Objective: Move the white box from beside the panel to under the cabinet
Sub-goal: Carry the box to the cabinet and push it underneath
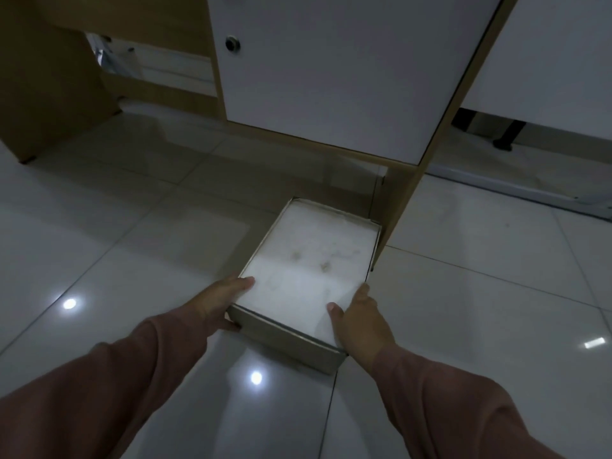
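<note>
white box (pixel 308 270) gripped at its near corners by both hands, apparently on the floor (pixel 132 243).

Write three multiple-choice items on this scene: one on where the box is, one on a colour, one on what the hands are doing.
1. Where does the white box lie?
A. On the tiled floor beside the wooden panel
B. On top of the cabinet
C. On a chair

2. What colour is the cabinet door?
A. Black
B. White
C. Red

3. How are the hands placed?
A. Both away from the box
B. Only one touches it
C. The left hand and right hand grip its near corners

Answers:
1 A: it sits on tiles against the panel.
2 B: its face is white.
3 C: both thumbs rest on the top.
</note>
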Available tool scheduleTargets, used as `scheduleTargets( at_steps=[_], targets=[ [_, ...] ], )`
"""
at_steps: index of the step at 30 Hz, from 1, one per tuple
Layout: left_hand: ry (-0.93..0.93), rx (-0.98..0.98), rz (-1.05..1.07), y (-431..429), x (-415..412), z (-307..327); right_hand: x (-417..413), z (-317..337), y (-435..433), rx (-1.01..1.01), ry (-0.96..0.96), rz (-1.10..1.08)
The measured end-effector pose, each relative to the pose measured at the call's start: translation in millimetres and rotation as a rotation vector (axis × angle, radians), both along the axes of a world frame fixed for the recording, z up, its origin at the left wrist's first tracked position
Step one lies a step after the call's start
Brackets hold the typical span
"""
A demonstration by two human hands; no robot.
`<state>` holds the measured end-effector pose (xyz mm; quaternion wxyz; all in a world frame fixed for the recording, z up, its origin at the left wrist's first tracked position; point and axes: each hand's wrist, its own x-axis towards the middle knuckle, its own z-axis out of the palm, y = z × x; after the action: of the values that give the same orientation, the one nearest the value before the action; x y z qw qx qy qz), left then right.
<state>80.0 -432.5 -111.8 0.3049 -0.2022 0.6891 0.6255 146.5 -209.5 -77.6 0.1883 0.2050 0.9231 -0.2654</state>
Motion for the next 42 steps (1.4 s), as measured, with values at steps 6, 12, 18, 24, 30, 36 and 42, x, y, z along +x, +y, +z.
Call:
scheduleTargets(
  at_steps=[6, 12, 18, 24, 30, 36, 42],
  targets=[
    [0.654, -0.655, -0.391, -6.0, 20.7, 2.4, 29.1, 5.4, -16.7, 0.286, 0.087, 0.447],
    [0.778, -1.020, -0.843, -11.5, 37.7, -0.6, 40.6, 6.1, -30.7, 0.372, 0.064, 0.738],
    [0.813, -1.182, -0.904, -10.2, 22.0, -6.8, 25.0, 11.3, -30.2, 0.386, 0.051, 0.757],
    [0.788, -1.211, -0.866, 10.2, 13.1, 5.3, 5.4, 5.9, -18.9, 0.372, 0.083, 0.709],
    [1.039, -1.227, -0.840, 12.4, 46.5, -19.7, 26.3, -4.3, -28.0, 0.404, 0.156, 0.718],
    [1.032, -1.252, -0.923, 3.8, 47.2, -31.2, 28.5, -20.2, -35.8, 0.460, 0.095, 0.742],
    [1.054, -1.281, -0.921, 13.5, 29.7, -26.9, 11.3, -17.2, -32.6, 0.505, 0.084, 0.755]
  ],
)
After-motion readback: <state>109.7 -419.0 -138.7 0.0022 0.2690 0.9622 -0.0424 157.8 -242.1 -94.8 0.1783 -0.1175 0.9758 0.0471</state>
